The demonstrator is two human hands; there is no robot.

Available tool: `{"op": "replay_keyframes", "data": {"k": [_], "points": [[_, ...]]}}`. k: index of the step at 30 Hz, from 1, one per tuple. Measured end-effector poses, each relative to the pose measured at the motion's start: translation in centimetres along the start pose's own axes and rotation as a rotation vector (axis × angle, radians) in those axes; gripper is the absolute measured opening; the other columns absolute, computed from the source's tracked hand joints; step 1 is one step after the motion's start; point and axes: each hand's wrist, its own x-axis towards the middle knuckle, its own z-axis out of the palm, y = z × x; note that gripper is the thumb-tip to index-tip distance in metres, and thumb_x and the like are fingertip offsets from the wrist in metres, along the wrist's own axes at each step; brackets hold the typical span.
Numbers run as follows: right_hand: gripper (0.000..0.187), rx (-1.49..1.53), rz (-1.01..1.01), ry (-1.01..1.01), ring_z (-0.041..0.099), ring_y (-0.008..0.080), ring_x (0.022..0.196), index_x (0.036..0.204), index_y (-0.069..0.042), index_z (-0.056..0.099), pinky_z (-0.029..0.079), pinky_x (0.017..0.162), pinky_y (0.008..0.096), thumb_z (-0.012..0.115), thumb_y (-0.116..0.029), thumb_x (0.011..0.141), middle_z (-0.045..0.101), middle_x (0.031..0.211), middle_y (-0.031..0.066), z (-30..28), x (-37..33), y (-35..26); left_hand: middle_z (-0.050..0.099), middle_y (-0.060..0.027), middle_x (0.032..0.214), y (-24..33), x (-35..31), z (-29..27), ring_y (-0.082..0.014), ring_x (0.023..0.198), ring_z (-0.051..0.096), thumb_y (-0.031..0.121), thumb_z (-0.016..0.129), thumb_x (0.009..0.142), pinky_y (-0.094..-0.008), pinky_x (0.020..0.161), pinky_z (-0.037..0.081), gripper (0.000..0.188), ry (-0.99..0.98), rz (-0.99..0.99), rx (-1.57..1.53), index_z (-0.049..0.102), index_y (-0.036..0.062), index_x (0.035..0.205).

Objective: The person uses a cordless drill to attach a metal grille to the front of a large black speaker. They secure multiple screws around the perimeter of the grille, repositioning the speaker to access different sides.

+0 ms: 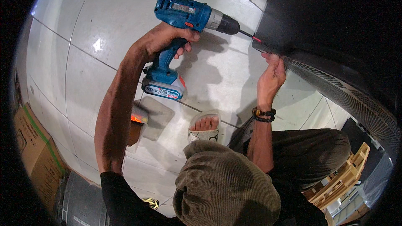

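Observation:
My left hand (pixel 167 37) grips a blue cordless drill (pixel 184 14) by its handle, with the battery pack (pixel 163 86) hanging below. The drill lies level, its thin bit (pixel 250 36) touching the corner edge of a large black panel (pixel 318 12) at the upper right. My right hand (pixel 271 77), with dark bead bracelets at the wrist, presses its fingertips against the panel's lower edge just under the bit.
A perforated light grille (pixel 356 100) curves below the black panel. On the white tiled floor (pixel 83 58) lie a grey pouch (pixel 153 117) and my sandalled foot (pixel 204 127). A cardboard box (pixel 33 150) sits far left, wooden slats (pixel 343 180) lower right, olive corduroy fabric (pixel 222 184) in front.

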Motion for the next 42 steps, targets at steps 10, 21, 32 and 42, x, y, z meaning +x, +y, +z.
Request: {"op": "replay_keyframes", "data": {"k": [10, 21, 32, 42], "points": [[0.035, -0.032, 0.029, 0.029, 0.062, 0.0211, 0.094, 0.101, 0.005, 0.060, 0.047, 0.090, 0.0332, 0.042, -0.026, 0.101, 0.066, 0.096, 0.0133, 0.1, 0.1, -0.4, 0.055, -0.0015, 0.062, 3.2, 1.4, -1.0, -0.0081, 0.047, 0.051, 0.028, 0.069, 0.078, -0.0216, 0.044, 0.044, 0.023, -0.004, 0.038, 0.211, 0.061, 0.0063, 0.083], [0.034, -0.007, -0.014, 0.029, 0.063, 0.0218, 0.093, 0.101, 0.006, 0.058, 0.049, 0.089, 0.0336, 0.042, -0.024, 0.101, 0.066, 0.095, 0.0139, 0.4, 0.3, -0.4, 0.055, -0.0003, 0.062, 4.9, 0.7, -0.7, -0.0079, 0.048, 0.052, 0.027, 0.071, 0.075, -0.0226, 0.045, 0.044, 0.024, 0.028, -0.015, 0.250, 0.059, 0.0076, 0.081], [0.038, -0.059, 0.002, 0.005, 0.062, 0.0218, 0.095, 0.104, 0.005, 0.058, 0.046, 0.090, 0.0345, 0.042, -0.028, 0.101, 0.066, 0.097, 0.0145, 0.0, 0.3, 0.0, 0.061, -0.0034, 0.065, -0.3, 0.0, 0.0, -0.0072, 0.048, 0.056, 0.032, 0.075, 0.078, -0.0191, 0.044, 0.047, 0.031, 0.018, 0.007, -0.018, 0.064, 0.0050, 0.086], [0.036, 0.561, 0.271, -0.186, 0.063, 0.0208, 0.087, 0.108, 0.001, 0.057, 0.050, 0.078, 0.0334, 0.050, -0.032, 0.097, 0.066, 0.098, 0.0153, 3.5, -1.2, -0.7, 0.058, -0.0040, 0.063, 1.8, 0.0, -0.6, -0.0103, 0.047, 0.054, 0.037, 0.073, 0.079, -0.0221, 0.045, 0.045, 0.035, 0.076, 0.013, 0.058, 0.060, 0.0053, 0.082]]}}
